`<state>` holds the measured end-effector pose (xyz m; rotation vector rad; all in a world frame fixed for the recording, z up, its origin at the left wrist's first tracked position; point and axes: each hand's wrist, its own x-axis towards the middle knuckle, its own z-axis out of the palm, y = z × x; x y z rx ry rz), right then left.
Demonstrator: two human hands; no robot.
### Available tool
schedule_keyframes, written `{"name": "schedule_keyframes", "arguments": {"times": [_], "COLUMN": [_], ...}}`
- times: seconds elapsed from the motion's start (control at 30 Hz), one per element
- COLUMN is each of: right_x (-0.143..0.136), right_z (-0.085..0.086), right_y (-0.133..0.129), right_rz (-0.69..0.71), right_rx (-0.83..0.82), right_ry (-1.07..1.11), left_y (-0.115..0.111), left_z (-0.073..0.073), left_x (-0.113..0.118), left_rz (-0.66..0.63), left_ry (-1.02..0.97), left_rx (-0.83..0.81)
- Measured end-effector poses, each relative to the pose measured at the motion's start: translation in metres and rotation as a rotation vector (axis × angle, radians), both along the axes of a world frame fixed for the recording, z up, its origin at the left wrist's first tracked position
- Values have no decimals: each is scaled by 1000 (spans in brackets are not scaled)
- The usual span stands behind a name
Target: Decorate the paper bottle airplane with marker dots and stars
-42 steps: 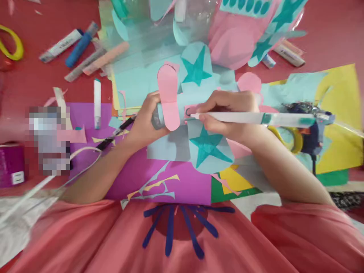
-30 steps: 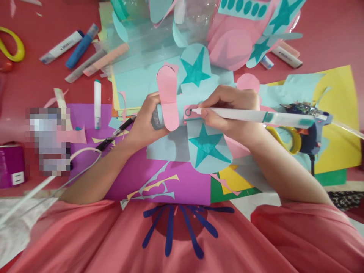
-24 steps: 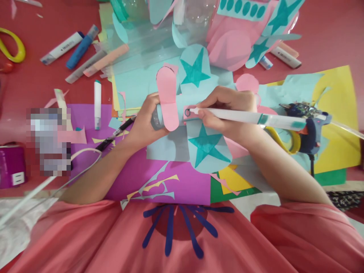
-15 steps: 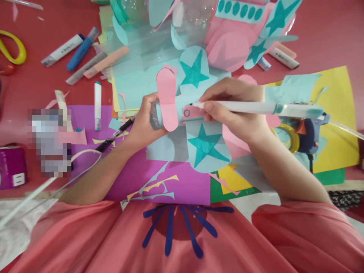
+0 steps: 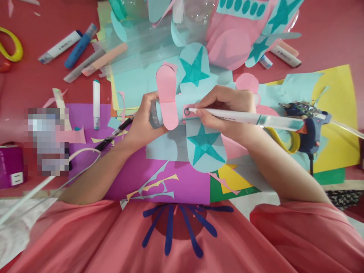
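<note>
My left hand (image 5: pixel 143 123) is closed around the end of a clear plastic bottle (image 5: pixel 155 114) wrapped in light blue paper (image 5: pixel 180 110). A pink paper strip with rounded ends (image 5: pixel 168 94) stands out across that end. Blue paper wings with teal stars, an upper one (image 5: pixel 195 67) and a lower one (image 5: pixel 205 146), spread from the bottle's sides. In my right hand (image 5: pixel 231 110) is a white marker (image 5: pixel 241 116) with a teal band. Its tip meets a small circle drawn on a pink paper patch (image 5: pixel 186 116) on the bottle.
A glue gun (image 5: pixel 311 136) and yellow-handled scissors (image 5: pixel 290 146) lie to the right. A blue marker (image 5: pixel 80 46) and several others are scattered at upper left. A pink-and-blue decorated bottle (image 5: pixel 227 45) stands at the back. Paper scraps cover a purple sheet (image 5: pixel 182 182). A white cable (image 5: pixel 31 197) crosses the left.
The marker tip has moved left and down onto the drawn circle. My right hand has shifted slightly left, and the marker's rear end has dropped. My left hand keeps its hold.
</note>
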<state>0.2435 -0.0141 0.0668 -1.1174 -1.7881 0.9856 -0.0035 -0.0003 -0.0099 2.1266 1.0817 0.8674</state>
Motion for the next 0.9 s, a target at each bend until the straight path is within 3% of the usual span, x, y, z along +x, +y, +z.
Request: {"name": "schedule_keyframes", "arguments": {"times": [0.4,0.63,0.9], "right_x": [0,4,6], "right_z": [-3,0,-4], "right_y": [-3,1,2], "right_rz": [22,52,-9], "right_rx": [40,17,24], "right_ry": [20,-91,-83], "left_y": [0,0,0], "left_z": [1,0,0], "left_x": [0,0,0], "left_rz": [24,14,21], "left_ry": [7,-3,19], "left_rx": [-17,-14,-8]}}
